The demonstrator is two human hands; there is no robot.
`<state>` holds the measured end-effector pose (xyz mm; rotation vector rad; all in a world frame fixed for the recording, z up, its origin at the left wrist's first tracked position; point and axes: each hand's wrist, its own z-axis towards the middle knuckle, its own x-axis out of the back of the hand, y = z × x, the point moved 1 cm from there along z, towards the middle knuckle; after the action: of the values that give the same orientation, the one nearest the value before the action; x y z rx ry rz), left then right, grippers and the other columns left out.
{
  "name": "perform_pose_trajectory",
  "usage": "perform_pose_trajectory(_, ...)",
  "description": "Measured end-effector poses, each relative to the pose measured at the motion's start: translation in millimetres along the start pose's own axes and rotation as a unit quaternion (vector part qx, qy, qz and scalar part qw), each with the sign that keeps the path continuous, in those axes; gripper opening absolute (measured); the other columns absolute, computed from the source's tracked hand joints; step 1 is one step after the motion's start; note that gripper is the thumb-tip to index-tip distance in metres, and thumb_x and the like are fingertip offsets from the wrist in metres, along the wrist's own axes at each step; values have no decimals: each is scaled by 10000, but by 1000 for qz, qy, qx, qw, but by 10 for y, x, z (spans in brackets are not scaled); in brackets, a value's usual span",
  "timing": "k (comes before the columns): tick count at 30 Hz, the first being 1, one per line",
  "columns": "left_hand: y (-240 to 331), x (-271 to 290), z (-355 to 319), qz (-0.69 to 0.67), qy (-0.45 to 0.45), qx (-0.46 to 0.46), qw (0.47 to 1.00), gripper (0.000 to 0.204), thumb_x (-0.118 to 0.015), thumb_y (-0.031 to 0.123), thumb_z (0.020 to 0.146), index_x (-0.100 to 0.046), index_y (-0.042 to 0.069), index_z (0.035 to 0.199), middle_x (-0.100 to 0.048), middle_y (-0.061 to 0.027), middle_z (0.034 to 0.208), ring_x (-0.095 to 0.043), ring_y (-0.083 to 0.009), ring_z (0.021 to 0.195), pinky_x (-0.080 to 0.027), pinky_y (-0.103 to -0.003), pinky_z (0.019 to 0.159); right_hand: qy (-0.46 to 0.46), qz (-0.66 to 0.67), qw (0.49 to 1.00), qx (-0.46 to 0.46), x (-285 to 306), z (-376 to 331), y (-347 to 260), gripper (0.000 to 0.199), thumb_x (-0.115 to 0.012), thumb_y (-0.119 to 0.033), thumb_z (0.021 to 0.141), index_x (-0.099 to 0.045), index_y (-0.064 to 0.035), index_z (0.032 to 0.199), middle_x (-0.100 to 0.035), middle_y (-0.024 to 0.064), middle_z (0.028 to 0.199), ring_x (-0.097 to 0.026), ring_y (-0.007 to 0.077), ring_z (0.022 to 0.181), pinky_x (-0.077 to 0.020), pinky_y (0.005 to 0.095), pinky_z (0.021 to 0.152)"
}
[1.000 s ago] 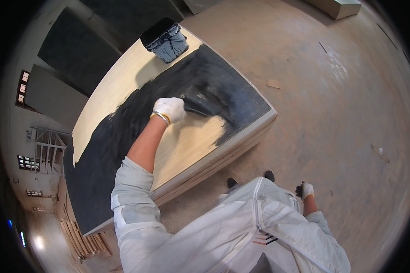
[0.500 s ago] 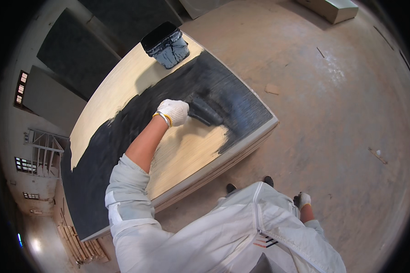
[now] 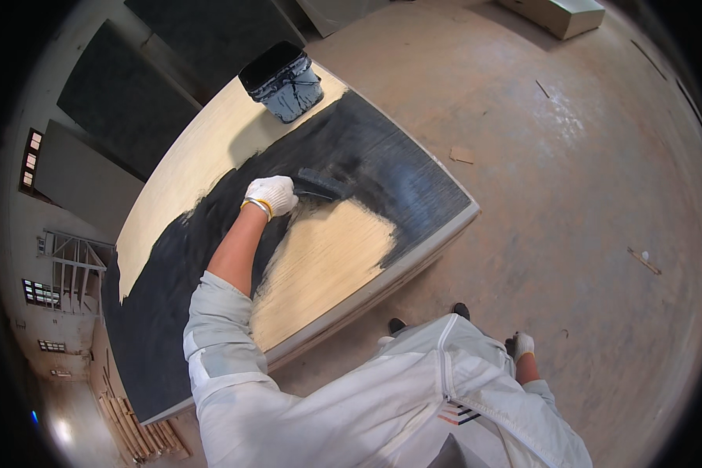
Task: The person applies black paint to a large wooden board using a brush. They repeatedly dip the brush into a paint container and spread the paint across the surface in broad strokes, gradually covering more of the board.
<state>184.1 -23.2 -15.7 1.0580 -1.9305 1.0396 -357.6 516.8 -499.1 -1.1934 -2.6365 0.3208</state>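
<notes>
**Brush drifts toward the bucket end**

Left hand, fingers wrapped round the wide brush, has crept slightly toward the paint bucket. Bare panel patch below brush unchanged; coat unfinished. Right hand hangs away from bucket, finger state unclear.

Dusty concrete floor fills right of frame, wood scraps scattered on it. Dark panels lean upper left. Pale box top right. Stacked wood strips lower left. Windows far left.
</notes>
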Motion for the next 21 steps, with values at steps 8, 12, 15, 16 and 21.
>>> perform_pose_trajectory(8, 137, -73, 1, -52, 35, 85, 994, 340, -586, 229, 984, -825, 79, 1174, -786, -188, 1233, -771, -362, 1149, -615, -476, 936, -41, -3, 999, -4, -161, 23, -7, 299, -477, -354, 1102, -606, -108, 991, -692, 131, 810, -625, 348, 572, -491, 511, 499)
perform_pose_trajectory(12, 442, -57, 75, -39, 5, 50, 998, 359, -608, 236, 976, -808, 86, 1235, -784, -169, 1266, -762, -372, 1172, -605, -484, 975, -19, 23, 999, -19, -181, 8, -133, 303, -468, -358, 1106, -601, -119, 977, -689, 126, 806, -621, 349, 564, -476, 512, 491)
perform_pose_trajectory(15, 353, 17, -90, -47, 10, 51, 998, 359, -608, 222, 975, -806, 86, 1242, -781, -172, 1269, -768, -342, 1166, -605, -481, 972, 10, -81, 996, 38, -462, -212, -272, 300, -472, -362, 1110, -607, -115, 1006, -683, 120, 787, -629, 349, 562, -489, 513, 494)
perform_pose_trajectory(16, 280, -8, 11, -57, 14, 76, 995, 363, -611, 224, 973, -803, 89, 1250, -779, -171, 1276, -766, -335, 1174, -606, -479, 971, -11, -72, 997, 24, -424, -158, -273, 286, -476, -358, 1110, -611, -118, 1031, -688, 123, 794, -635, 351, 566, -496, 516, 496)
perform_pose_trajectory(21, 653, 83, 152, -13, 26, 23, 999, 344, -619, 232, 966, -818, 92, 1209, -798, -153, 1232, -774, -338, 1155, -613, -463, 945, -38, 14, 999, 7, -198, 68, -265, 270, -487, -348, 1107, -627, -117, 1116, -699, 129, 811, -652, 359, 579, -509, 522, 498)
